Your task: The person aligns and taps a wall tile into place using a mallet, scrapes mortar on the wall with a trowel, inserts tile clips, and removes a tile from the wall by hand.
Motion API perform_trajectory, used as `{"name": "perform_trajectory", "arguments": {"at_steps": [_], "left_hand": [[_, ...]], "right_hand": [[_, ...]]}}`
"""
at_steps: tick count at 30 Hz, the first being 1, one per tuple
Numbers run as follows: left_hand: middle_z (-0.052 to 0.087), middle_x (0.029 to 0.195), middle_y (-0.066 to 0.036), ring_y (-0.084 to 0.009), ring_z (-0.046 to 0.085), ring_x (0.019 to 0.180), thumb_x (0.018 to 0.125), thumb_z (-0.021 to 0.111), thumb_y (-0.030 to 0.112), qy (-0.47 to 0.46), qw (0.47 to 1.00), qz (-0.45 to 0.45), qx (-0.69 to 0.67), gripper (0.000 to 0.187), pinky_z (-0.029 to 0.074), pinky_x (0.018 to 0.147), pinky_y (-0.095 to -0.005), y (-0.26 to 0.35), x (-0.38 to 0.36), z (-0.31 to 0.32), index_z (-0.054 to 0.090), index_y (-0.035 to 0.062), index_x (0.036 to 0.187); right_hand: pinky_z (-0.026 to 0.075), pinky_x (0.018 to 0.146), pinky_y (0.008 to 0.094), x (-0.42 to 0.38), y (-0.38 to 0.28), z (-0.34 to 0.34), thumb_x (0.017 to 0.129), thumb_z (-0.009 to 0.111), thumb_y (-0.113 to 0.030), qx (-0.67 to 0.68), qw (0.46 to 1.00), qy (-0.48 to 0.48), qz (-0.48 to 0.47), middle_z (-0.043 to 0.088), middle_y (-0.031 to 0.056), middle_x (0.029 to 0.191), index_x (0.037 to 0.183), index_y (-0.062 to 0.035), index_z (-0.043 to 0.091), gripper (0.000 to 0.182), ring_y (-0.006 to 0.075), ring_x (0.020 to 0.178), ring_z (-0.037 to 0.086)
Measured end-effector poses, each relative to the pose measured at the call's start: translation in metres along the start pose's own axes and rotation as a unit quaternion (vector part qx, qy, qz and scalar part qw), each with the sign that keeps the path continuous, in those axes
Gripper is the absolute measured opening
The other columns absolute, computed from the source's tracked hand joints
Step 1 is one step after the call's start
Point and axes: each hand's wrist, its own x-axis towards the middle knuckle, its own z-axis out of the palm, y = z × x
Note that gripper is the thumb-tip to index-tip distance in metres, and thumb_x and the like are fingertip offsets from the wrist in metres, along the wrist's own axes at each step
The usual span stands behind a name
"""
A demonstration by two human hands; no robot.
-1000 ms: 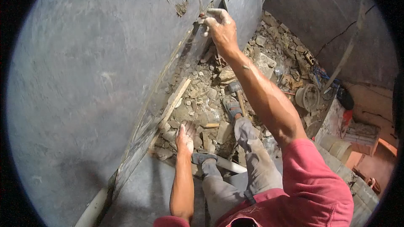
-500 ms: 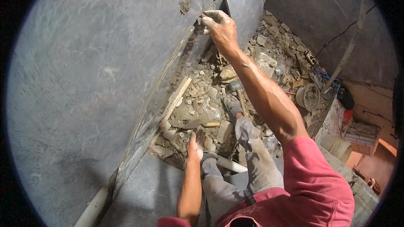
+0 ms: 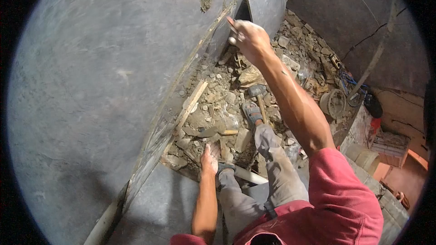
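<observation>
My right hand [image 3: 249, 37] is raised near the top edge of a long grey panel [image 3: 113, 86]. Its fingers are curled, and a small reddish piece [image 3: 231, 21] sticks out at the fingertips, too blurred to name. Low in the middle, my left hand [image 3: 209, 159] is held with the palm turned up and its fingers stretched out. The palm looks whitish with dust, and the fingers lie in shadow. Just beyond those fingertips, a trowel [image 3: 218, 132] with a wooden handle rests on the rubble. A rough patch of mortar [image 3: 205, 3] sticks to the panel near its top.
Broken stone and rubble [image 3: 218, 102] cover the floor around my sandalled foot [image 3: 252, 112]. A mallet [image 3: 257, 91] and a wooden strip [image 3: 191, 103] lie on it. To the right are a dirty bucket [image 3: 333, 103], a leaning pole [image 3: 377, 54] and a blue cord [image 3: 349, 81].
My right hand has drawn back to the right and slightly down, away from the panel's edge. The left hand stays nearly in place. The view has shifted slightly.
</observation>
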Motion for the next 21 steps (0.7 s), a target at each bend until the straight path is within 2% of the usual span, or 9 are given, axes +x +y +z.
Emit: {"name": "perform_trajectory", "arguments": {"at_steps": [2, 3, 6, 9, 13, 15, 17, 19, 21], "left_hand": [[0.04, 0.135, -0.023, -0.0329, 0.041, 0.124, 0.093, 0.05, 0.032, 0.002, 1.0, 0.0, 0.007, 0.057, 0.035, 0.103, -0.0429, -0.004, 0.001, -0.009, 0.032, -0.0031, 0.135], [0.039, 0.135, -0.024, -0.0335, 0.041, 0.125, 0.093, 0.05, 0.033, 0.002, 1.0, 0.002, 0.024, 0.059, 0.034, 0.103, -0.0431, -0.005, -0.002, -0.013, 0.031, -0.0036, 0.135], [0.037, 0.136, -0.027, -0.0361, 0.041, 0.125, 0.092, 0.051, 0.036, 0.007, 0.996, 0.007, 0.084, 0.065, 0.035, 0.103, -0.0437, -0.007, -0.016, -0.023, 0.028, -0.0053, 0.136], [0.038, 0.135, -0.027, -0.0364, 0.042, 0.124, 0.092, 0.052, 0.035, 0.058, 0.987, -0.028, 0.147, 0.063, 0.036, 0.103, -0.0432, -0.019, -0.026, -0.047, 0.03, -0.0064, 0.134], [0.05, 0.124, -0.022, -0.0321, 0.054, 0.11, 0.091, 0.051, 0.035, 0.099, 0.966, -0.074, 0.227, 0.058, 0.044, 0.092, -0.0379, -0.056, -0.045, -0.11, 0.037, -0.0067, 0.129], [0.049, 0.124, -0.023, -0.0336, 0.054, 0.111, 0.093, 0.049, 0.032, 0.103, 0.961, -0.093, 0.24, 0.053, 0.044, 0.09, -0.039, -0.071, -0.057, -0.144, 0.039, -0.0076, 0.127], [0.054, 0.119, -0.02, -0.0288, 0.058, 0.102, 0.091, 0.052, 0.036, 0.127, 0.954, -0.093, 0.256, 0.053, 0.047, 0.084, -0.0356, -0.075, -0.082, -0.148, 0.044, -0.0074, 0.121], [0.053, 0.12, -0.021, -0.0303, 0.058, 0.105, 0.093, 0.05, 0.033, 0.124, 0.944, -0.102, 0.289, 0.051, 0.046, 0.086, -0.0373, -0.085, -0.096, -0.169, 0.042, -0.0084, 0.122], [0.053, 0.12, -0.021, -0.0311, 0.057, 0.105, 0.093, 0.048, 0.031, 0.118, 0.941, -0.106, 0.3, 0.051, 0.045, 0.087, -0.0375, -0.09, -0.104, -0.186, 0.041, -0.009, 0.124]], "right_hand": [[0.052, 0.063, 0.0312, -0.027, 0.013, -0.026, 0.085, 0.06, -0.012, 0.054, 0.996, -0.011, 0.067, 0.058, 0.0086, 0.083, 0.093, 0.0015, 0.059, 0.016, 0.0169, 0.073, 0.057], [0.051, 0.063, 0.0309, -0.051, 0.01, -0.038, 0.085, 0.061, -0.012, 0.197, 0.963, 0.0, 0.184, 0.057, 0.0075, 0.082, 0.091, 0.0013, 0.059, 0.015, 0.0166, 0.073, 0.056], [0.05, 0.062, 0.0306, -0.112, 0.095, -0.106, 0.084, 0.061, -0.014, -0.048, 0.985, 0.004, 0.163, 0.054, 0.0042, 0.081, 0.091, -0.001, 0.059, 0.015, 0.0148, 0.071, 0.053], [0.052, 0.063, 0.0318, -0.168, 0.116, -0.156, 0.084, 0.062, -0.016, -0.052, 0.929, 0.112, 0.35, 0.055, 0.0018, 0.08, 0.099, -0.0028, 0.061, 0.02, 0.0149, 0.073, 0.056], [0.053, 0.065, 0.0314, -0.227, 0.162, -0.236, 0.086, 0.059, -0.015, -0.047, 0.922, 0.175, 0.342, 0.062, 0.0041, 0.088, 0.1, -0.001, 0.062, 0.02, 0.0168, 0.074, 0.06], [0.053, 0.06, 0.0342, -0.24, 0.165, -0.267, 0.087, 0.059, -0.021, -0.091, 0.907, 0.252, 0.324, 0.064, 0.0126, 0.084, 0.096, 0.0018, 0.063, 0.025, 0.023, 0.066, 0.06], [0.049, 0.06, 0.0428, -0.25, 0.167, -0.322, 0.086, 0.058, -0.028, -0.506, 0.796, 0.119, 0.311, 0.062, 0.0197, 0.08, 0.101, 0.0035, 0.06, 0.035, 0.0331, 0.068, 0.06], [0.048, 0.064, 0.0395, -0.265, 0.178, -0.366, 0.086, 0.059, -0.027, -0.682, 0.704, 0.113, 0.165, 0.064, 0.0202, 0.078, 0.093, 0.0026, 0.063, 0.031, 0.0286, 0.069, 0.061], [0.047, 0.066, 0.0414, -0.256, 0.154, -0.369, 0.088, 0.055, -0.024, -0.686, 0.68, 0.12, 0.229, 0.063, 0.0226, 0.083, 0.094, 0.0026, 0.064, 0.029, 0.0337, 0.074, 0.06]]}}
